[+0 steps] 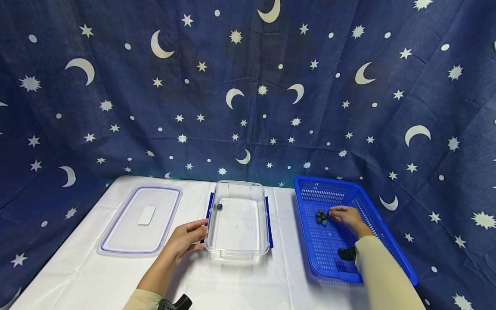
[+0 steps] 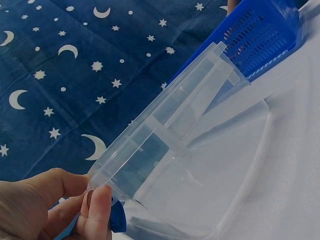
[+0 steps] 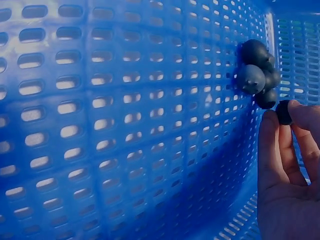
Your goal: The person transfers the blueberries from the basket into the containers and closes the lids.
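A clear plastic container (image 1: 237, 252) with blue side latches stands on the table, with a single blueberry (image 1: 219, 206) at its left side. My left hand (image 1: 185, 241) grips the container's left edge between thumb and fingers, beside a blue latch (image 2: 118, 217). Inside the blue basket (image 1: 306, 245), my right hand (image 1: 348, 219) pinches one blueberry (image 3: 284, 113) between thumb and fingertips. Right by those fingertips, several loose blueberries (image 1: 321, 217) lie clustered on the basket floor.
To the left lies a clear lid (image 1: 162, 228) with a blue seal and a white label (image 1: 147, 215). A white cloth (image 1: 228, 288) covers the table. Behind it hangs a dark blue curtain (image 1: 255, 125) with moons and stars.
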`<state>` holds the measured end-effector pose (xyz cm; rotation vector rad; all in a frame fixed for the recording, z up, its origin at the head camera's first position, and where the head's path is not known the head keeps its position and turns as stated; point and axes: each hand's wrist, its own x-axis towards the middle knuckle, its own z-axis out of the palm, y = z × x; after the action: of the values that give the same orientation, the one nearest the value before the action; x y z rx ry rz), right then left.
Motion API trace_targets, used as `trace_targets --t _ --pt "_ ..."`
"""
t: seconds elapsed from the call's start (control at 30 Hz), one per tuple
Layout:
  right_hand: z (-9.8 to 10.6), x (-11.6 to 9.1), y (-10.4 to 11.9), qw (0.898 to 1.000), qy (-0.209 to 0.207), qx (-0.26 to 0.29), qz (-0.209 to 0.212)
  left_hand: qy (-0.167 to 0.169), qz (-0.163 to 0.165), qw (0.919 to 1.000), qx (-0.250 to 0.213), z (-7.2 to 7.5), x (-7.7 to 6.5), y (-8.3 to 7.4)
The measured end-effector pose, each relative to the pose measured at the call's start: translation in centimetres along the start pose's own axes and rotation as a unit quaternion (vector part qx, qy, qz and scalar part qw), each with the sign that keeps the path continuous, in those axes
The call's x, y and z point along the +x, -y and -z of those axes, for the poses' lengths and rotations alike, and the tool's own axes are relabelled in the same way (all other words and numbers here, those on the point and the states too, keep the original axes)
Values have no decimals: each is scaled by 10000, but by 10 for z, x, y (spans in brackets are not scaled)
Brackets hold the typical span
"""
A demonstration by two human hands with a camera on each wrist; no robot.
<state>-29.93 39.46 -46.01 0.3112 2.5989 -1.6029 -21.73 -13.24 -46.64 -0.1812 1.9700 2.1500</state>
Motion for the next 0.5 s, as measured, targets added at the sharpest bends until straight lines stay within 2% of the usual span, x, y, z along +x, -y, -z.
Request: trace_targets --t 0.23,0.5 --pt "-3 6 2 9985 141 482 230 -6 16 10000 24 0 0 -1" --pt "-14 9 16 9968 296 684 290 -17 29 10000 32 0 1 0"
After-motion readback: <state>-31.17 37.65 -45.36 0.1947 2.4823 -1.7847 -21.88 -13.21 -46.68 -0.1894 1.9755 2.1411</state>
